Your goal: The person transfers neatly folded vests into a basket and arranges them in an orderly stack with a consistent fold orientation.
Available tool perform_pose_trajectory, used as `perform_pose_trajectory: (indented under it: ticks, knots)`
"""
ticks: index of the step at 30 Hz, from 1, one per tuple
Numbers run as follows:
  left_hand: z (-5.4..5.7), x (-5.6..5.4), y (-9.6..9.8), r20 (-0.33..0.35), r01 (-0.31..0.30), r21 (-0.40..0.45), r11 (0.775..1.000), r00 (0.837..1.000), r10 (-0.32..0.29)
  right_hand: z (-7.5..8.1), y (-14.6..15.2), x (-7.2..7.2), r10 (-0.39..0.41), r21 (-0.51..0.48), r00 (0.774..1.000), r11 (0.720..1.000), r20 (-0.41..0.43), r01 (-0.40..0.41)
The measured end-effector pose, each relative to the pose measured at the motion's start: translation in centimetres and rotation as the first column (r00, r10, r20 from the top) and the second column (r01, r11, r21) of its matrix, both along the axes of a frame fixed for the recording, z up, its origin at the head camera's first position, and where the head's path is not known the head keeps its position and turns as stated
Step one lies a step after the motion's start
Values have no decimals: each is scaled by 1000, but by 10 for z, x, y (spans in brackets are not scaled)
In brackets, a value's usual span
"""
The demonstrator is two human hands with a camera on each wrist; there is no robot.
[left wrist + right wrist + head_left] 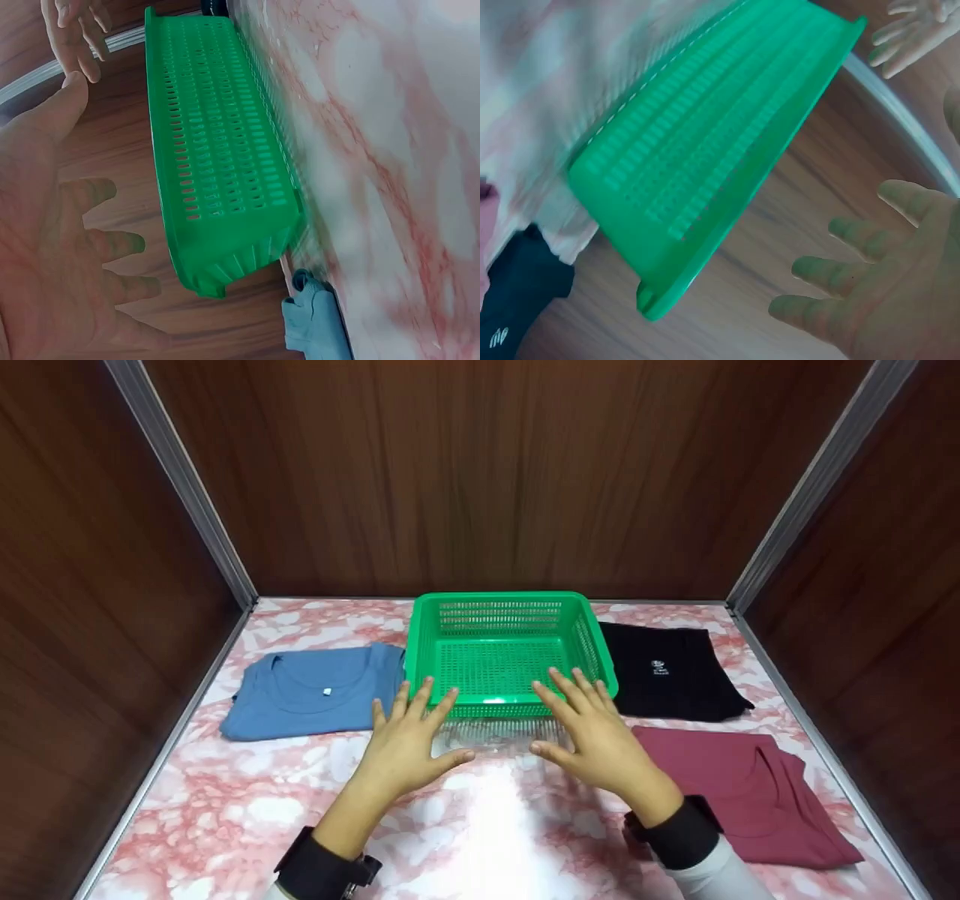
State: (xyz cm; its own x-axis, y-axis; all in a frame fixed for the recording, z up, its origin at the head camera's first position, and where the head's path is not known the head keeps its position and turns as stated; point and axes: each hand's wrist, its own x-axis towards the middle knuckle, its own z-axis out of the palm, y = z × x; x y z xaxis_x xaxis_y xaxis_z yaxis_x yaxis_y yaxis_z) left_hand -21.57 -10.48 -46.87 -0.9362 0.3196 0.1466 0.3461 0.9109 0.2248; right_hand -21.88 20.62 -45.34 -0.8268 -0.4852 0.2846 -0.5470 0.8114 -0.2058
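Observation:
A green plastic basket point(499, 667) with slotted walls stands on the table against the back panel, its mesh bottom showing. Both hands are raised before its near side. My left hand point(401, 750) has its fingers spread and holds nothing; in the left wrist view a gap separates this hand point(60, 247) from the basket point(217, 120). Likewise spread and holding nothing is my right hand point(600, 742), apart from the basket point(705, 142) in the right wrist view. Left of the basket lies a folded blue T-shirt point(315, 690).
At the basket's right lies a folded black garment point(675, 675) with a small white print. Nearer, partly behind the right forearm, is a folded maroon shirt point(750, 787). Brown wood-grain panels point(495, 472) enclose the pink-and-white marbled table point(247, 810) at the back and sides.

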Motion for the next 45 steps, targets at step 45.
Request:
perform_pose_trajectory:
  ticks: [45]
  knots:
    - [-52,1,-155,131,-255,-10,967,958,254,-40,-178,-4,322,190,937,920,134,-343]
